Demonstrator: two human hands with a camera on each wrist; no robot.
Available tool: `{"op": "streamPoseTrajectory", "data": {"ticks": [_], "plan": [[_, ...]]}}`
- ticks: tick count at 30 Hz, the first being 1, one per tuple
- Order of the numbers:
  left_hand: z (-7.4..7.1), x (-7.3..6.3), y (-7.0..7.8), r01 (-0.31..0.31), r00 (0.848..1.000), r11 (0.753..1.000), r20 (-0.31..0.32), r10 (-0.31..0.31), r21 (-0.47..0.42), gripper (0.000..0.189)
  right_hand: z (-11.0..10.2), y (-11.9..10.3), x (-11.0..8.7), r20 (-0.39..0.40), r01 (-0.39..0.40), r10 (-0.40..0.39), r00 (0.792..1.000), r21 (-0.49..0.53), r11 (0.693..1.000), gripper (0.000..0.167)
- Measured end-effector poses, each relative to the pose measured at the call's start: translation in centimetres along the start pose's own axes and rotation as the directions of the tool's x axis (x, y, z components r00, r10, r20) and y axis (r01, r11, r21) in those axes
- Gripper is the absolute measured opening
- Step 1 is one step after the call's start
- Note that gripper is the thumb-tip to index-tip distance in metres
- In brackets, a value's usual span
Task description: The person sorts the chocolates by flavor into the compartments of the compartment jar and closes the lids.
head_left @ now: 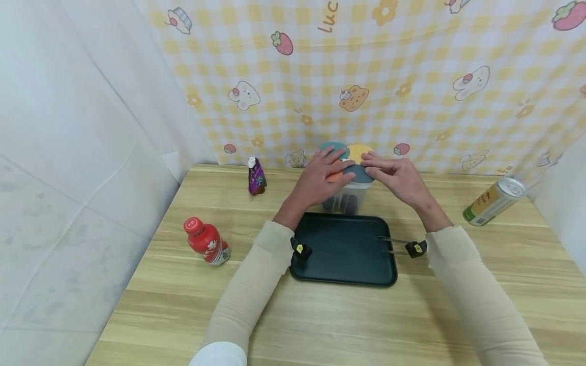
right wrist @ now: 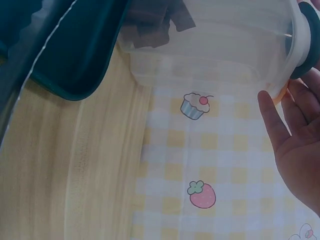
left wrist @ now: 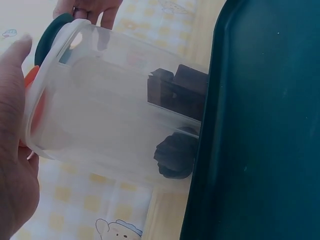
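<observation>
A clear plastic storage container stands behind the dark green tray. Its lid has teal, yellow, orange and dark blue flaps. Dark block-like pieces and a dark crumpled lump show through its lower wall in the left wrist view. My left hand lies across the lid with its fingers spread, over the orange flap. My right hand touches the lid from the right side, fingertips at the yellow and dark blue flaps. In the right wrist view the right thumb is straight beside the lid's rim.
A red bottle stands at the left, with a purple spouted pouch behind it. At the right is a tilted-looking can. A yellow checked curtain hangs behind the wooden table.
</observation>
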State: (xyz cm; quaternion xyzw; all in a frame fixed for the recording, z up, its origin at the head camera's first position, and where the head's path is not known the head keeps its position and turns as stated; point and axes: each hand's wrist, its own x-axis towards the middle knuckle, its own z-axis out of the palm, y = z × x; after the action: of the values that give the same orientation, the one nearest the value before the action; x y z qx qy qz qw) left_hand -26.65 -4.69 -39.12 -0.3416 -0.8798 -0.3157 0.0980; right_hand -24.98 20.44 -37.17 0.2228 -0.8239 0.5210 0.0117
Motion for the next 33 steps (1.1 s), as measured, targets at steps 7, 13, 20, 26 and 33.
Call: {"op": "streamPoseTrajectory", "data": {"ticks": [7, 13, 20, 26, 33], "plan": [[0.3, 0.1, 0.0, -0.007, 0.999, 1.000, -0.043, 0.006, -0.015, 0.047, 0.0, 0.2, -0.1, 0.004, -0.009, 0.009, 1.000, 0.029, 1.000, 0.033], [0.3, 0.2, 0.3, 0.000, 0.999, 1.000, -0.047, -0.001, -0.016, 0.046, 0.0, 0.2, -0.2, -0.006, -0.014, 0.014, 1.000, 0.028, 1.000, 0.035], [0.2, 0.3, 0.5, 0.017, 1.000, 1.000, -0.023, -0.017, -0.002, 0.047, 0.4, 0.5, -0.5, -0.025, 0.000, 0.000, 1.000, 0.027, 1.000, 0.036], [0.3, 0.4, 0.6, 0.005, 0.999, 1.000, -0.035, -0.005, -0.005, 0.047, 0.5, 0.8, -0.5, -0.040, 0.012, -0.011, 0.999, 0.033, 0.999, 0.037], [0.5, 0.2, 0.4, -0.028, 0.998, 0.999, -0.060, 0.030, 0.029, 0.047, 0.8, 1.1, -0.7, -0.030, 0.038, -0.037, 0.999, 0.028, 0.999, 0.035]]}}
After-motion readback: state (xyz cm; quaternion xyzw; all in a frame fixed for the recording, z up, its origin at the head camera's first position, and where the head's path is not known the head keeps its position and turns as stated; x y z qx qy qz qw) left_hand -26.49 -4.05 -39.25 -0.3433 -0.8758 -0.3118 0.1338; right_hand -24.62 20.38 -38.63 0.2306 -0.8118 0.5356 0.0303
